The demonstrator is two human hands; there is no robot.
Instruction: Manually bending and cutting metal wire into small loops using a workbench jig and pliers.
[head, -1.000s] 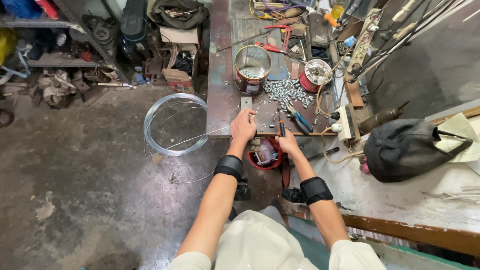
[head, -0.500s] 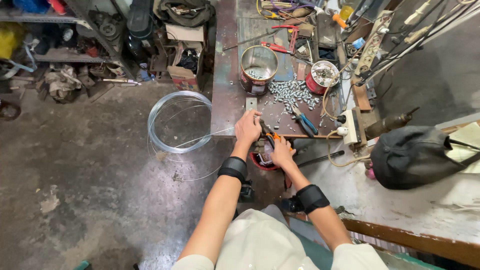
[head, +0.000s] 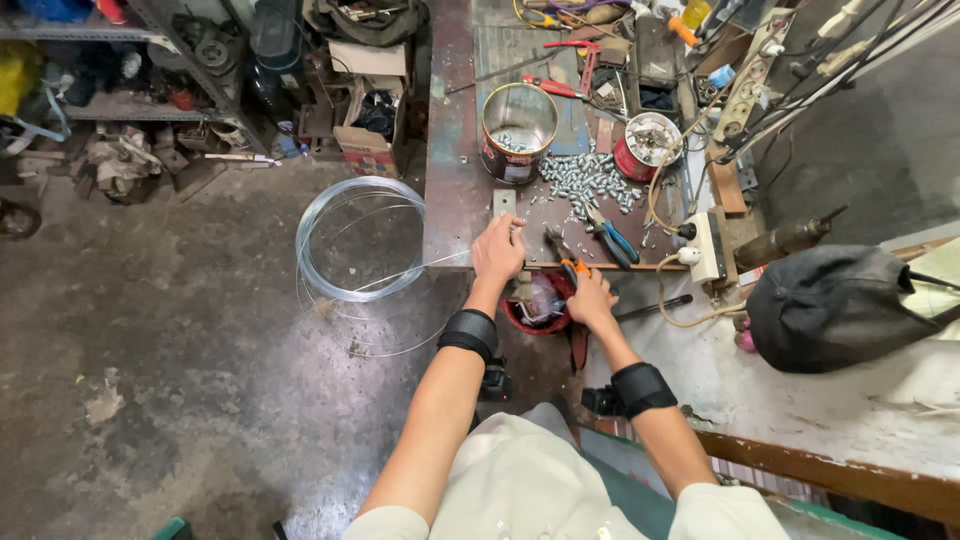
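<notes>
Nearest, two bare forearms with black wrist bands, reaching forward from a pale shirt. Left hand (head: 497, 250) at the near edge of the worktop (head: 455, 190), grip closed on a thin wire (head: 425, 268) that runs leftward off the edge to a loose coil of wire (head: 352, 240) lying on the concrete floor (head: 180, 380). Right hand (head: 592, 298) just beside, grip clamped on the orange handles of pliers (head: 562, 252), with the metal head pointing toward the left hand; cannot tell if the pliers touch the wire. Just below both hands, under the worktop edge, a red bucket (head: 535, 312) with some scraps inside. A little farther on the worktop, second pliers with blue handles (head: 610, 237), lying free, near a heap of small silver bolts (head: 590, 182). Behind the heap, an open metal can (head: 518, 132) and a smaller red can (head: 646, 145), standing upright, well apart from both hands. To the right, a white power strip (head: 712, 245) and a dark bag (head: 840, 308). Farthest, red-handled tools (head: 560, 88) and much clutter at the back.
</notes>
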